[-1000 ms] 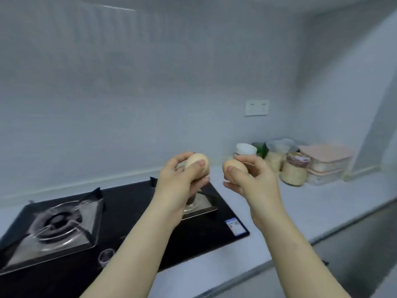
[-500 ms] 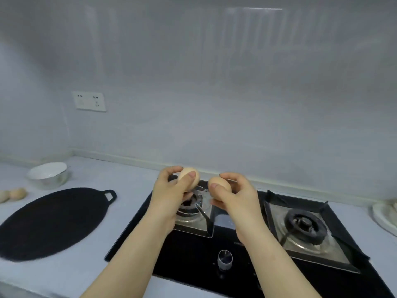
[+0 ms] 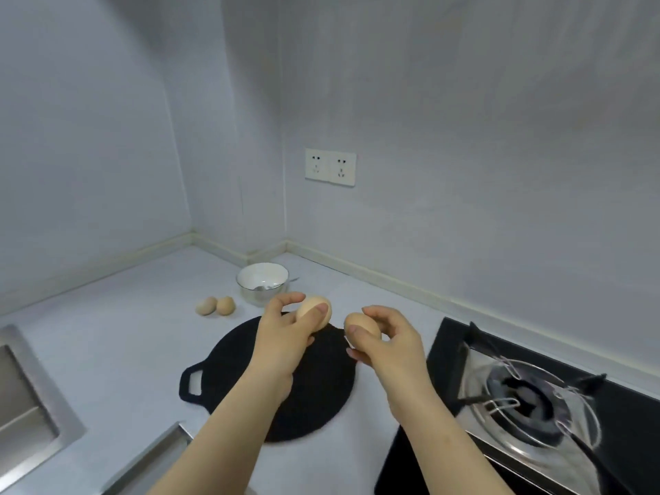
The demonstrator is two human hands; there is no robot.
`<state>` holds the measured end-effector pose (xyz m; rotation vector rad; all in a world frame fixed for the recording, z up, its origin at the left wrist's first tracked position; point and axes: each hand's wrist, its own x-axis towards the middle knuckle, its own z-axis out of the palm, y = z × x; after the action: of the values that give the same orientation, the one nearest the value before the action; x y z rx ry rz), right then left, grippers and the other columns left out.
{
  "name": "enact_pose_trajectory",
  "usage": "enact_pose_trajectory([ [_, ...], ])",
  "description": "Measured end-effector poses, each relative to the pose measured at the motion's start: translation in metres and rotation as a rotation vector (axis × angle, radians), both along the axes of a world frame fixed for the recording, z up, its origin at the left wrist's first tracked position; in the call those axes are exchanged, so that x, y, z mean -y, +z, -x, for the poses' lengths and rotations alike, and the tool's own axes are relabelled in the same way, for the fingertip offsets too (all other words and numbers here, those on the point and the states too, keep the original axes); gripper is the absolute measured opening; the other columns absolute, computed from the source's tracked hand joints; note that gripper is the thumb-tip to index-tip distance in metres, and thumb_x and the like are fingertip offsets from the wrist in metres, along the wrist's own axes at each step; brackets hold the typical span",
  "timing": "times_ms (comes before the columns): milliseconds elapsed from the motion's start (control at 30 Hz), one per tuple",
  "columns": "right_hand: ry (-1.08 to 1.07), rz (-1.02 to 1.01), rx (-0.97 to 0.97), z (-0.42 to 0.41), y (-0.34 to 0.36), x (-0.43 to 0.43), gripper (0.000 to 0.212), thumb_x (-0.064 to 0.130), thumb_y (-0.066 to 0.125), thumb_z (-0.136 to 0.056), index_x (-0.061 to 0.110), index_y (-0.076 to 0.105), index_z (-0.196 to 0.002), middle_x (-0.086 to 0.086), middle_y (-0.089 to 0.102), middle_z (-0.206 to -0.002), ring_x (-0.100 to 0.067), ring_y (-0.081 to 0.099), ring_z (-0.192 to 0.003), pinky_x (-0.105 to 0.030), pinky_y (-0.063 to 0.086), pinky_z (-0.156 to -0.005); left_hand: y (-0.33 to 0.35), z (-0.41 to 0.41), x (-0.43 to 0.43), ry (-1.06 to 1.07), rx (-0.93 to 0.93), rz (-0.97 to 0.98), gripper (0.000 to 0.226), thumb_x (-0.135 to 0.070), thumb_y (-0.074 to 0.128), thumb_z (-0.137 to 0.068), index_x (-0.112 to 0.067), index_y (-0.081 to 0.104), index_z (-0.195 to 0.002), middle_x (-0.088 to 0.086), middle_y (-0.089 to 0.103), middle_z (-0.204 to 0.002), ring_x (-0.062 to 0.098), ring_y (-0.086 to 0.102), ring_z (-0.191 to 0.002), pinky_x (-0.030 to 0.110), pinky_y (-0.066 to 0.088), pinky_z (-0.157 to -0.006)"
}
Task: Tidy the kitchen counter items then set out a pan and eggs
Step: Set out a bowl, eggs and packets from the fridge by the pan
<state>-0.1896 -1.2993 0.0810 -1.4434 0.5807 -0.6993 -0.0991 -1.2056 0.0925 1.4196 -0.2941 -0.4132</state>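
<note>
My left hand (image 3: 282, 337) grips a tan egg (image 3: 311, 309) between thumb and fingers. My right hand (image 3: 389, 342) holds a second tan egg (image 3: 360, 325) the same way. Both hands hover above the far part of a flat black pan (image 3: 321, 398) with a loop handle on its left, lying on the pale counter (image 3: 118, 337). Two more eggs (image 3: 215, 305) lie side by side on the counter behind the pan, to the left of a white bowl (image 3: 262, 282) with a spoon in it.
A black gas hob (image 3: 528, 405) with a steel burner sits at the right, close to the pan. A steel sink (image 3: 25, 398) is at the left edge. A double wall socket (image 3: 330, 167) is on the back wall above the bowl.
The view has swung left from the hob and jars to the counter corner. Both hands, each still holding its egg, have travelled from over the hob to above the black pan.
</note>
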Motion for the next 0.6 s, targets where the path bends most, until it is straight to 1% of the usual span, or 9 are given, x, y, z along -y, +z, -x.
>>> enact_pose_trajectory([
  [100,0.01,-0.017,-0.039,-0.065,-0.004,-0.019,0.024,0.011,0.068,-0.083,0.024,0.059,-0.1,0.006,0.058,-0.103,-0.012,0.063,-0.092,-0.028,0.059,-0.078,-0.005,-0.062,-0.021,0.028,0.031,-0.052,0.024,-0.019,0.065,-0.086,-0.023,0.051,-0.106,-0.008,0.06,-0.089,0.005,0.057,-0.085,0.028,0.049,-0.082],
  [233,0.045,-0.038,-0.05,-0.14,-0.011,-0.039,0.024,0.011,0.068,-0.082,0.028,0.058,-0.095,0.008,0.058,-0.097,-0.013,0.062,-0.091,-0.033,0.058,-0.084,-0.013,-0.134,-0.043,0.04,0.054,-0.113,0.024,-0.02,0.066,-0.086,-0.023,0.049,-0.103,-0.006,0.061,-0.087,0.007,0.057,-0.082,0.022,0.045,-0.073],
  [333,0.08,-0.035,-0.108,-0.186,-0.02,-0.05,0.024,0.016,0.069,-0.079,0.034,0.058,-0.093,0.007,0.058,-0.101,-0.015,0.061,-0.097,-0.039,0.055,-0.091,-0.02,-0.176,-0.057,0.059,0.042,-0.16,0.027,-0.021,0.066,-0.085,-0.023,0.049,-0.105,-0.006,0.061,-0.088,0.007,0.057,-0.082,0.019,0.044,-0.072],
  [400,0.123,-0.037,-0.153,-0.212,-0.028,-0.058,0.022,0.021,0.067,-0.08,0.036,0.058,-0.092,0.006,0.059,-0.104,-0.016,0.06,-0.1,-0.039,0.052,-0.093,-0.029,-0.203,-0.068,0.074,0.025,-0.184,0.03,-0.021,0.066,-0.085,-0.022,0.049,-0.109,-0.005,0.062,-0.091,0.009,0.058,-0.085,0.023,0.046,-0.074],
  [433,0.14,-0.035,-0.175,-0.223,-0.031,-0.062,0.021,0.023,0.066,-0.08,0.037,0.057,-0.092,0.006,0.059,-0.106,-0.016,0.059,-0.101,-0.038,0.051,-0.094,-0.035,-0.214,-0.072,0.08,0.019,-0.204,0.031,-0.023,0.066,-0.085,-0.022,0.048,-0.11,-0.004,0.062,-0.094,0.012,0.059,-0.087,0.026,0.047,-0.077],
  [500,0.186,-0.019,-0.217,-0.244,-0.038,-0.068,0.021,0.024,0.066,-0.082,0.04,0.055,-0.09,0.008,0.058,-0.106,-0.014,0.057,-0.102,-0.033,0.049,-0.092,-0.049,-0.235,-0.08,0.098,-0.002,-0.242,0.034,-0.026,0.065,-0.085,-0.023,0.045,-0.113,-0.002,0.062,-0.099,0.019,0.059,-0.095,0.033,0.048,-0.086],
  [533,0.197,-0.018,-0.236,-0.255,-0.043,-0.07,0.02,0.025,0.065,-0.083,0.041,0.054,-0.087,0.009,0.057,-0.105,-0.014,0.056,-0.102,-0.033,0.048,-0.092,-0.056,-0.244,-0.084,0.107,-0.012,-0.261,0.036,-0.027,0.064,-0.086,-0.022,0.044,-0.114,0.0,0.061,-0.102,0.021,0.058,-0.098,0.035,0.047,-0.089],
  [600,0.202,-0.018,-0.28,-0.272,-0.051,-0.073,0.016,0.029,0.062,-0.085,0.041,0.053,-0.084,0.011,0.056,-0.101,-0.014,0.055,-0.102,-0.035,0.048,-0.094,-0.069,-0.258,-0.088,0.119,-0.022,-0.313,0.041,-0.031,0.062,-0.087,-0.02,0.041,-0.119,0.002,0.059,-0.107,0.022,0.055,-0.098,0.034,0.044,-0.086],
])
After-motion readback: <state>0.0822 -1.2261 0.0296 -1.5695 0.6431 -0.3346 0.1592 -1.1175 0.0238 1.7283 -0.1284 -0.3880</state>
